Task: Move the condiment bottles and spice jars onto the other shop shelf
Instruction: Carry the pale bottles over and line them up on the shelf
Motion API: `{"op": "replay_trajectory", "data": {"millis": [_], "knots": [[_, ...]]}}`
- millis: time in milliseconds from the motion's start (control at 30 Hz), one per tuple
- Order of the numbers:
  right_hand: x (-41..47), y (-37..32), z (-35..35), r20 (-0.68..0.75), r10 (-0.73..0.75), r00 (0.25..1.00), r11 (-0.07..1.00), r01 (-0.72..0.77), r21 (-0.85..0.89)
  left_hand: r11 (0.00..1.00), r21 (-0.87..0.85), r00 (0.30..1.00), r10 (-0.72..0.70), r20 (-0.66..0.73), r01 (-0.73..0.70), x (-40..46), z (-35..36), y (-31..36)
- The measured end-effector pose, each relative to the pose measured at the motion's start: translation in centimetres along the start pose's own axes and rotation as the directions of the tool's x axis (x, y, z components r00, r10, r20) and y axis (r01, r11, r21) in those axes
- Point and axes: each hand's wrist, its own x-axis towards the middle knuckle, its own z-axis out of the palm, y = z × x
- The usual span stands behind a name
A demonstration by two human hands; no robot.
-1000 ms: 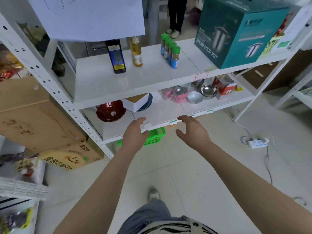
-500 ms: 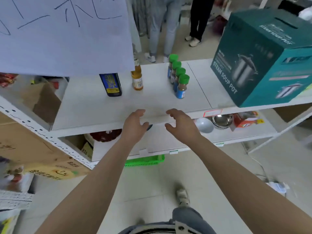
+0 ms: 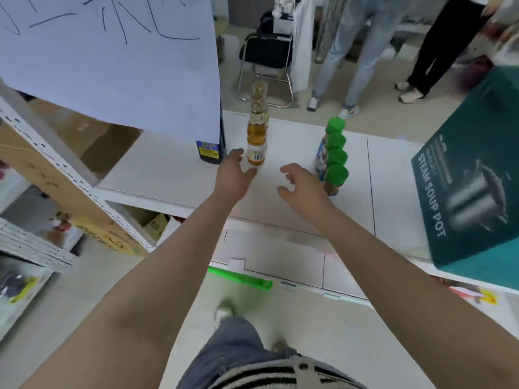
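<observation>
On the white shelf [image 3: 157, 169] stand a tall amber bottle [image 3: 257, 136], a dark bottle with a blue-and-yellow label [image 3: 210, 151] half hidden by a hanging paper sheet, and a row of several green-capped spice jars [image 3: 334, 155]. My left hand [image 3: 234, 175] hovers over the shelf with fingers spread, just left of the amber bottle's base and holding nothing. My right hand [image 3: 304, 183] is also empty, fingers loosely curved, just left of the nearest spice jar.
A teal steam soup pot box [image 3: 474, 197] fills the shelf's right end. A large white paper sheet [image 3: 112, 60] hangs at upper left. A folding chair [image 3: 266, 54] and people's legs [image 3: 362, 51] stand behind the shelf. A green basket [image 3: 241, 277] sits below.
Both hands have risen from the lower shelf edge and reached forward over the upper shelf, closer to the bottles and jars. The camera has moved nearer.
</observation>
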Motion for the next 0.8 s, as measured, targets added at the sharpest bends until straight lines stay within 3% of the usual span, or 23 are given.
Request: {"op": "replay_trajectory", "data": {"millis": [167, 433, 667, 800], "knots": [[2.0, 1.0, -0.2, 0.031, 0.004, 1.000, 1.000, -0.003, -0.012, 0.995, -0.069, 0.996, -0.073, -0.045, 0.069, 4.6, 1.1, 0.5], [3.8, 2.1, -0.1, 0.057, 0.038, 0.998, 0.999, -0.037, -0.017, 0.985, -0.170, 0.995, -0.022, -0.097, 0.005, 7.3, 2.5, 0.7], [4.4, 2.2, 0.1, 0.093, 0.052, 0.994, 0.998, -0.048, -0.040, 0.974, -0.225, 0.998, -0.020, -0.056, 0.007, 7.8, 2.7, -0.5], [4.5, 2.2, 0.1, 0.105, 0.047, 0.993, 0.998, -0.042, -0.049, 0.995, -0.102, 1.000, -0.004, -0.029, 0.001, 7.7, 2.9, -0.6]]}}
